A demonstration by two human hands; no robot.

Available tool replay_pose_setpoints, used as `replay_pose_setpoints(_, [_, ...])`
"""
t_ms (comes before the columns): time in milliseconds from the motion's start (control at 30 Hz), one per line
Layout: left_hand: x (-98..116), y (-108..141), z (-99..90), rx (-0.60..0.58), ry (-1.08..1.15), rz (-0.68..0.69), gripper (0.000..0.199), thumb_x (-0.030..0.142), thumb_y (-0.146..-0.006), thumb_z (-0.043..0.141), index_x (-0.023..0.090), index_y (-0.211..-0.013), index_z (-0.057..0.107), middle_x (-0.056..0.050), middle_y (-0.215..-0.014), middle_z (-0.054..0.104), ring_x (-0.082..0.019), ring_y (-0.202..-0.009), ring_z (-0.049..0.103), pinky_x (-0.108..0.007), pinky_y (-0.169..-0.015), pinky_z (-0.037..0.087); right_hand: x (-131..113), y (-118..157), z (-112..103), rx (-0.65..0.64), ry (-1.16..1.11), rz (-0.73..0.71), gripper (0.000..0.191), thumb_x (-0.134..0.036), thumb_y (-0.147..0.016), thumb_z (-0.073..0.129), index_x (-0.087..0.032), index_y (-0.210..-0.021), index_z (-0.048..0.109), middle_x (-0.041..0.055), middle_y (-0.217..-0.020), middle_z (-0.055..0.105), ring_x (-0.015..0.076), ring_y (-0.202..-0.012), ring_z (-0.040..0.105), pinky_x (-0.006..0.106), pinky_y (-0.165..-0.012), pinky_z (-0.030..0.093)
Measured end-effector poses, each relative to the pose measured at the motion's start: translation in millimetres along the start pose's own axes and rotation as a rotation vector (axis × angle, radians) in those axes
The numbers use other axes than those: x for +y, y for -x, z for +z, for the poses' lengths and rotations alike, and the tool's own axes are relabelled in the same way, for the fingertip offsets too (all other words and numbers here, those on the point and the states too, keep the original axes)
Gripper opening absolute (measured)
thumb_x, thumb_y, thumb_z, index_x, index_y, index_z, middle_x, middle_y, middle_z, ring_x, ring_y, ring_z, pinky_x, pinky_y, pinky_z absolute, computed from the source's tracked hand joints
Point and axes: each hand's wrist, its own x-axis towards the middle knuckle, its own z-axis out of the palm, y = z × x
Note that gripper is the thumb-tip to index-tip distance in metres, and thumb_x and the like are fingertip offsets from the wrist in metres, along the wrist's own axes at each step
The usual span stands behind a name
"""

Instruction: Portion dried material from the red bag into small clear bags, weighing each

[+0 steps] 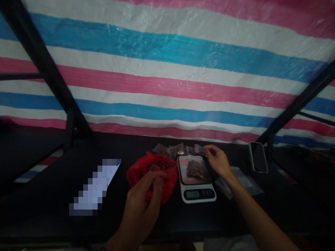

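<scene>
My left hand (143,197) is at the near side of a crumpled red plastic bag (136,170), its thumb and fingers closed on the bag's edge. Small brown pieces (162,165) show in the bag's opening. A white digital scale (183,197) stands to the right of it. On the scale's metal plate lies a small clear zip bag (195,168) filled with brown bits; the display is too dim to read. Behind the scale my right hand (219,161) pinches the corner of another small filled zip bag (200,150).
More filled zip bags (178,150) lie in a row behind the red bag and scale. Flat clear bags (244,183) are under my right forearm. A phone (258,157) is at the right, a blurred pale patch (90,190) at the left. Striped sheeting (167,83) hangs behind the black table (110,223).
</scene>
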Motion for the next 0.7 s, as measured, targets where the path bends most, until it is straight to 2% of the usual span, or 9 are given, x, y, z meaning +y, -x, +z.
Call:
replay_pose_setpoints(167, [0.5, 0.9, -0.7, 0.003, 0.005, 0.021, 0.025, 0.026, -0.101, 0.052, 0.023, -0.094, 0.076, 0.002, -0.071, 0.068, -0.012, -0.063, 0.068, -0.017, -0.064, 0.053, -2.9, 1.0, 0.0, -0.071, 0.036, -0.043, 0.028, -0.039, -0.091, 0.055, -0.023, -0.09, 0.078, 0.01, -0.098, 0.082, 0.0286, -0.094, 0.074, 0.042, -0.089, 0.054])
replay_pose_setpoints(433, [0.7, 1.3, -1.4, -0.002, -0.009, 0.021, 0.025, 0.026, -0.1, 0.052, 0.023, -0.093, 0.076, 0.002, -0.071, 0.07, -0.012, -0.061, 0.067, -0.018, -0.062, 0.054, -7.4, 4.5, 2.9, -0.267, 0.077, -0.148, 0.027, -0.035, -0.092, 0.056, -0.027, -0.08, 0.08, 0.0068, -0.093, 0.082, 0.0288, -0.097, 0.072, 0.044, -0.095, 0.048])
replay_pose_setpoints(567, [1.2, 1.5, -2.3, -0.014, 0.002, 0.016, 0.026, 0.028, -0.1, 0.052, 0.023, -0.092, 0.077, 0.001, -0.07, 0.069, -0.014, -0.06, 0.067, -0.02, -0.063, 0.056, -7.9, 7.6, 2.6, -0.304, 0.091, -0.157, 0.019, -0.035, -0.089, 0.064, -0.027, -0.084, 0.081, 0.006, -0.097, 0.082, 0.0289, -0.101, 0.069, 0.047, -0.103, 0.041])
replay_pose_setpoints(700, [2.0, 2.3, 0.0, -0.02, 0.028, 0.004, 0.025, 0.028, -0.099, 0.053, 0.023, -0.092, 0.077, 0.0, -0.074, 0.073, -0.014, -0.064, 0.071, -0.02, -0.066, 0.057, -9.8, 9.8, 2.2, -0.3, 0.066, -0.138, 0.013, -0.031, -0.084, 0.067, -0.026, -0.083, 0.079, 0.0056, -0.095, 0.08, 0.029, -0.102, 0.067, 0.048, -0.104, 0.038])
